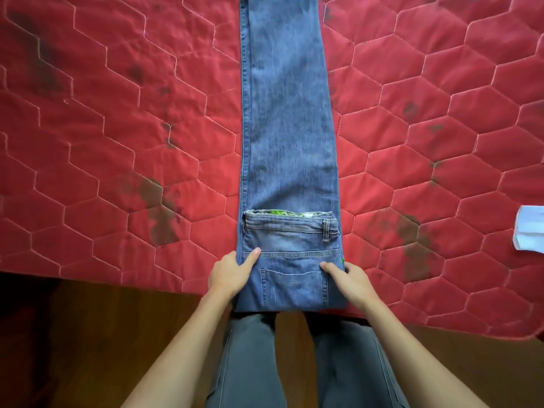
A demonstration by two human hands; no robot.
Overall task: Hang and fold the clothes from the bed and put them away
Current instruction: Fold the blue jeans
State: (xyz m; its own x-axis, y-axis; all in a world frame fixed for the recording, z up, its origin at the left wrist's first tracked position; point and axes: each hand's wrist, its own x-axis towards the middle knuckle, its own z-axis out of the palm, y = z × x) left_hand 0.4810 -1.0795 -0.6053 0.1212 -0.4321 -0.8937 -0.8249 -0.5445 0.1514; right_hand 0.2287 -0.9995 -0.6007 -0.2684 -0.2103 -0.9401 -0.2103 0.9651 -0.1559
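A pair of long blue denim jeans (288,128) lies flat on the red quilted bed (117,142), which has six-sided stitch lines and dark spots. The jeans run down the middle of the bed, from the far edge straight to the near edge. At the near edge the top part of the jeans is folded back over the legs, so the waistband (290,223) and the back pocket (294,287) face up. A bit of green and white lining peeks out at the waist. The left hand (231,275) grips the left side of this folded part, thumb on top and fingers tucked under the cloth. The right hand (351,279) grips the right side, thumb on top by the pocket corner and fingers curled round the side. A small white folded thing (530,228) lies at the right edge of the bed, well apart from the jeans — I cannot tell if it is cloth or paper. Below the near edge are the dark brown wooden floor (73,334) and the person's own grey trousers (250,363).
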